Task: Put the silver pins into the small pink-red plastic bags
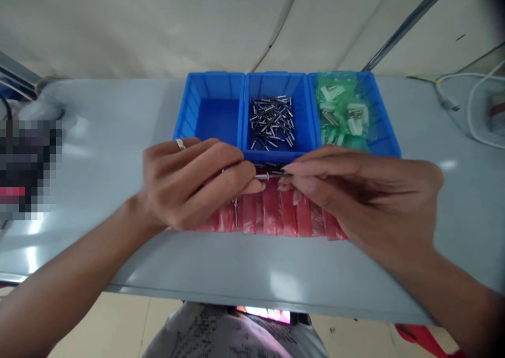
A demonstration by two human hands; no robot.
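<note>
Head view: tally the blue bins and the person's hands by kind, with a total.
Blue plastic bins: 3
Hands, left hand and right hand: 2
Total: 5

— Where's open tabletop [79, 242] for the left hand [193, 184]?
— Leftward, toward the left edge, and along the front edge.
— And toward the back?
— Three side-by-side blue bins [244, 111] block the back middle, with red plastic packets [288, 213] lying right in front of them.
</note>
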